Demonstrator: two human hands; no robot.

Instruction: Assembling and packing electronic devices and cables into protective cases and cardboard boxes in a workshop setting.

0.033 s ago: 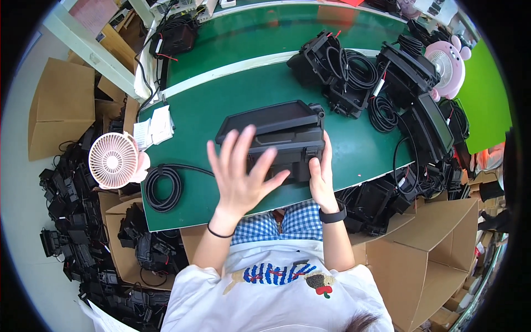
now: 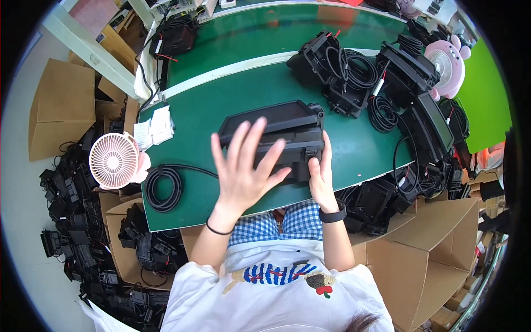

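Observation:
A black plastic case (image 2: pixel 285 136) is in front of me, its flat lid tilted partly open above the body. My right hand (image 2: pixel 321 176) grips the case's right end, thumb on the near face beside a latch and fingers along the side. Over the left part of the case, my left hand (image 2: pixel 246 169) is spread with fingers apart and holds nothing. Whether its fingertips touch the lid I cannot tell. From the left of the case runs a black cable, ending in a coil (image 2: pixel 162 190) on the green table (image 2: pixel 199 105).
Several black cases (image 2: pixel 354 91) with coiled cables crowd the table's right side by a pink fan (image 2: pixel 447 69). At left are another fan (image 2: pixel 113 160) and white papers (image 2: pixel 160 126). Cardboard boxes (image 2: pixel 395 271) and heaps of black parts (image 2: pixel 77 238) flank me below.
My left hand has shifted slightly to the right and up across the case, fingers still spread. The right hand keeps its grip in the same place.

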